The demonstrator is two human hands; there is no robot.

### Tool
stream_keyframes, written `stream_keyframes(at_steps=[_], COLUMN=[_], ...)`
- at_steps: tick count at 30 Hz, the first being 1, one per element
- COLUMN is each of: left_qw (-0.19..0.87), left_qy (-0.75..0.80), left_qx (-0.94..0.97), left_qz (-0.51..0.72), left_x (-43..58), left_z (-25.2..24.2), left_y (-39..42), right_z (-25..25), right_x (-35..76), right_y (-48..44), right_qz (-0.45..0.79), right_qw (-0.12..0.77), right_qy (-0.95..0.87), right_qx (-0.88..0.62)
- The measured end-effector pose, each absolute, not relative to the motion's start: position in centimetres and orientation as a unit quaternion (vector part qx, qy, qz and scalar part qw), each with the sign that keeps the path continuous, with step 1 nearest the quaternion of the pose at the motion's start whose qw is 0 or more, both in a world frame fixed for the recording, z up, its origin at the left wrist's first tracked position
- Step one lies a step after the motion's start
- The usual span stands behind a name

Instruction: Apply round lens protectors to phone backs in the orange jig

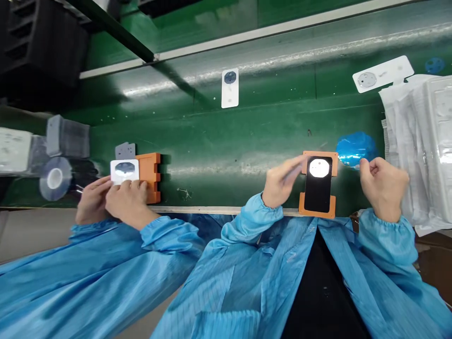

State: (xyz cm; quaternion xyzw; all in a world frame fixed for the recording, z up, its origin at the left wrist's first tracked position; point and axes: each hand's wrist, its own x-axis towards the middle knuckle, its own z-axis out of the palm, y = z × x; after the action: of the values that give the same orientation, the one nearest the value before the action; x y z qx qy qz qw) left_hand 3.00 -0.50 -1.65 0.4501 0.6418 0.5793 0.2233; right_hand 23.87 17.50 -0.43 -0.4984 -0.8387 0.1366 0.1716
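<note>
An orange fixture [318, 215] lies before me at the table's front edge. In it sits a black phone-shaped panel [318, 193] with a shiny, whitish round area [319, 167] at its top. My left hand [280, 181] is at the fixture's upper left side, fingers stretched out and slightly blurred; whether they touch it I cannot tell. To the right of the fixture, my right hand [384, 186] is closed, thumb against the curled fingers. What it pinches, if anything, is hidden. A crumpled blue film [356, 148] lies just beyond its thumb.
On the left, a co-worker's hands [123, 197] work at a white card [125, 172] beside another orange fixture [153, 176]. A tape roll [55, 179] stands farther left. White cards [230, 96] [391, 73] lie toward the back. Stacked plastic trays [438, 141] border the right side.
</note>
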Motion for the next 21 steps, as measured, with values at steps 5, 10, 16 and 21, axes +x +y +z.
stream_keyframes(at_steps=[5, 10, 16, 21], left_qw=[0.077, -0.005, 0.005, 0.019], left_qy=[0.616, 0.612, 0.611, 0.623], left_qx=[0.718, 0.759, 0.762, 0.759], left_qz=[0.315, 0.221, 0.215, 0.189], left_x=[4.1, 4.8, 5.1, 4.7], left_z=[-2.7, -4.0, -4.7, -5.0], left_y=[-0.8, -0.5, -0.8, -0.6], right_z=[1.2, -0.7, -1.1, -1.3], right_x=[23.8, 25.0, 25.5, 25.2], right_y=[13.3, 12.7, 12.6, 12.8], right_qz=[0.209, 0.137, 0.112, 0.102], right_qw=[0.244, 0.193, 0.191, 0.176], right_qy=[-0.924, -0.965, -0.971, -0.975], right_qx=[-0.207, -0.110, -0.092, -0.094])
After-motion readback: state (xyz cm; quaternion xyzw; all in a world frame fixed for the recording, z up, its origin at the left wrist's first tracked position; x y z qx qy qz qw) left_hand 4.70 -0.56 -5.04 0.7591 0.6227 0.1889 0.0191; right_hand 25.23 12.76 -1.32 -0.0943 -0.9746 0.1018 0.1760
